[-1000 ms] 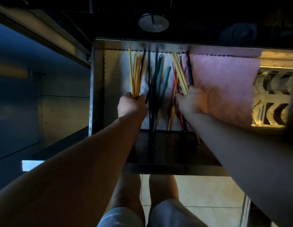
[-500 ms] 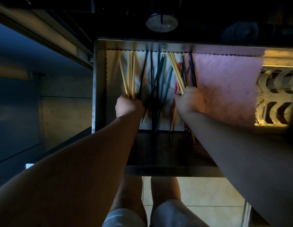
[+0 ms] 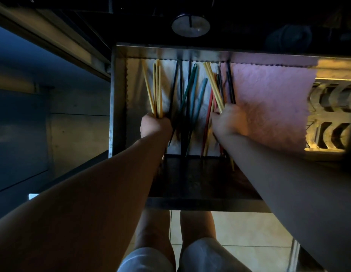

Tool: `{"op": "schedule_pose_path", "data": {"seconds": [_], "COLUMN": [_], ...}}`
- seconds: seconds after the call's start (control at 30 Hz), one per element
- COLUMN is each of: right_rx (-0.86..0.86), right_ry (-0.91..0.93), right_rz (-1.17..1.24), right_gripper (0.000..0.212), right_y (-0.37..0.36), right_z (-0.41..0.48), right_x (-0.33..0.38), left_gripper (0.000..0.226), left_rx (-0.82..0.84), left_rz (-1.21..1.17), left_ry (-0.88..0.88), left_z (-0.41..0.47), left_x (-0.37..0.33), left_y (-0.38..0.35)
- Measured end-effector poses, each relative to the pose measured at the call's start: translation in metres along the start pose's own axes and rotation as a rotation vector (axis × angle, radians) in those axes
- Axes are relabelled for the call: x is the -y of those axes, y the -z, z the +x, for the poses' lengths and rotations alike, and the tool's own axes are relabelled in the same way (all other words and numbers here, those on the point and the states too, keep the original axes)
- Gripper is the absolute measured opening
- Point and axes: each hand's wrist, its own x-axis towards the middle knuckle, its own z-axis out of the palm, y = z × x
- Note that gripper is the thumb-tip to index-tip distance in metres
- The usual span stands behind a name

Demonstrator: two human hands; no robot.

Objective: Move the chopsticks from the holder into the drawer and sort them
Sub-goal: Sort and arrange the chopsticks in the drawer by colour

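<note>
Dimly, open drawer (image 3: 118, 99) half in shadow, left hand (image 3: 155, 126) curled round yellow chopsticks (image 3: 156, 89) at its left side, right hand (image 3: 228, 121) gripping a mixed bundle (image 3: 213, 86) beside the pink cloth (image 3: 268, 99) — both hands' fingertips hidden, loose teal and red sticks (image 3: 201, 93) between, near ends lost in darkness.

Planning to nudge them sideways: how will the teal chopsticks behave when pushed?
The teal chopsticks look thin and straight, so probably stiff and light. They lie crossed with black chopsticks, so a push would likely drag those along. Being slender, they may roll or pivot on the liner.
</note>
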Motion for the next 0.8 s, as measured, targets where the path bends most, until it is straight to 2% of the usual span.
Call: {"op": "schedule_pose_path", "data": {"seconds": [0.33, 0.63, 0.8], "right_rx": [0.090, 0.098, 0.073], "right_ry": [-0.074, -0.145, -0.199], "right_rz": [0.028, 0.084, 0.121], "right_gripper": [0.033, 0.038, 0.039], "right_y": [-0.003, -0.005, -0.012], "right_z": [0.004, 0.005, 0.003], "right_x": [0.005, 0.007, 0.010], "left_gripper": [0.015, 0.012, 0.010], "left_rx": [0.034, 0.053, 0.133], "left_rz": [-0.024, -0.166, -0.218], "left_ry": [-0.009, 0.078, 0.124], "left_z": [0.003, 0.000, -0.005], "left_x": [0.003, 0.001, -0.004], "left_y": [0.000, -0.007, -0.007]}}
